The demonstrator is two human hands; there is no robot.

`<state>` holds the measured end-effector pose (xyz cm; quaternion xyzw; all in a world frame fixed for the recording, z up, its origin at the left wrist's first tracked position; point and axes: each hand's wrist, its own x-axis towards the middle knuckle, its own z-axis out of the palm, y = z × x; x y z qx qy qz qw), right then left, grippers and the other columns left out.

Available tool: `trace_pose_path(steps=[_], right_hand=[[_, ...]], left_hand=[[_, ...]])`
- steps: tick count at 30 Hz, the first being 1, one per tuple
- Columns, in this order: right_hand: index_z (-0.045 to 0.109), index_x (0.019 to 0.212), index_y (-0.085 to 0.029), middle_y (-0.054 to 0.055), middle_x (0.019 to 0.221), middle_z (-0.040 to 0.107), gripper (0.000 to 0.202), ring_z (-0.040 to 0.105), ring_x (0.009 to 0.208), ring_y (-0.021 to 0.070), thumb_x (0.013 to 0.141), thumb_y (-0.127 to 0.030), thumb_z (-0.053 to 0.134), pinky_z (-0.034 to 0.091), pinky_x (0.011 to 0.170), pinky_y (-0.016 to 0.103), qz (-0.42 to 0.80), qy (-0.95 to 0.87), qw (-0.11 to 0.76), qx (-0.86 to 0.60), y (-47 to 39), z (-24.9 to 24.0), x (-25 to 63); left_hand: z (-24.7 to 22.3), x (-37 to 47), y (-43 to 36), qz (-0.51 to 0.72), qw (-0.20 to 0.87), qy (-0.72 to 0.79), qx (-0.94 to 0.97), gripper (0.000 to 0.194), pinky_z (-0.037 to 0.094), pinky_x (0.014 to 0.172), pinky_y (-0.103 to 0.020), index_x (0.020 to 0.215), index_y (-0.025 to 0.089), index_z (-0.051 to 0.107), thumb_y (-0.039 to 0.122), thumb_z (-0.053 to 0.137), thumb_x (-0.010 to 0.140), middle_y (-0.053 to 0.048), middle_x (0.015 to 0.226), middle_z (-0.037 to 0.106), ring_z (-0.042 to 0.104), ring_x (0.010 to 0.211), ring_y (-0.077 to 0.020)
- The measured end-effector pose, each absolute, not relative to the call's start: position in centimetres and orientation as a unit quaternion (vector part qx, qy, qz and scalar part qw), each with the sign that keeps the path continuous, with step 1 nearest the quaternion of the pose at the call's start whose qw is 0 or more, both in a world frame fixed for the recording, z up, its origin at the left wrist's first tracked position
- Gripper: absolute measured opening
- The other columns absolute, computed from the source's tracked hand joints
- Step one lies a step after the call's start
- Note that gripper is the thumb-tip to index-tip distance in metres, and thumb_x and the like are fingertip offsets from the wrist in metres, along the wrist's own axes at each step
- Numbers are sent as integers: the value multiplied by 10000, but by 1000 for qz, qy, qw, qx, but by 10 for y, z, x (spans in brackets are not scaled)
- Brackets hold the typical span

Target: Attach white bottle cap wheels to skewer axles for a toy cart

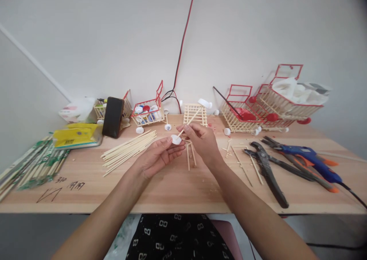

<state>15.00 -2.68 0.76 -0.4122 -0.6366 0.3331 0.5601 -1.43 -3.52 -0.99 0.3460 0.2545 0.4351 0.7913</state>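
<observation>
Between thumb and fingers, my left hand (159,155) pinches a white bottle cap (176,139). My right hand (200,137) grips a wooden stick (189,120) that slants from this cap up to a second white cap (204,103) at its other end. Behind the hands, a small slatted wooden rack (195,114) rests near the wall, partly covered by the stick. Just below my right hand, a few short joined sticks (188,156) are on the table.
Loose skewers (129,151) lie left of my hands, beyond them a phone (113,116) and yellow packet (76,135). Stick baskets (147,112) with red handles line the wall. On the right are black-handled cutters (268,172) and a blue glue gun (312,160).
</observation>
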Motion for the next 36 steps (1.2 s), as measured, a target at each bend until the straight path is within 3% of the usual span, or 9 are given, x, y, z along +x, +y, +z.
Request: trace_pose_path(steps=[14,22,26,33,36], right_hand=[[697,858,-184,31,822,683,252,626,782,161,890,-347,507,497,704,279,335,-640,546,-424,-26,10,153],[669,785,-182,19,766,677,266,608,714,153,877,-352,487,460,652,255,321,-675,498,-440,-20,8,158],[641,724,-188,1,702,648,263,583,688,148,877,-331,482,424,646,247,278,-714,454,-454,-19,10,163],[531,604,-191,-31,570,523,293,473,577,128,879,-284,487,306,556,240,139,-784,346,-497,-27,36,182],[522,602,-192,-24,584,533,274,489,602,134,868,-254,503,301,573,243,72,-796,300,-521,-28,54,195]], left_hand=[[-10,-12,-35,448,768,283,358,311,544,788,-307,998,101,677,348,508,913,-143,1012,709,675,917,-213],[-12,-14,-33,514,691,341,376,242,506,664,-216,936,130,693,318,693,783,-81,942,694,638,841,-145],[-13,-15,-32,542,628,381,409,284,470,672,-204,918,151,700,331,757,706,-58,914,698,624,812,-124],[-6,-16,-33,534,498,453,512,258,427,679,-216,892,159,716,302,760,682,-34,846,704,598,751,-129],[-1,-17,-34,526,470,461,538,240,420,682,-223,871,152,720,295,757,681,-37,861,702,594,748,-135]])
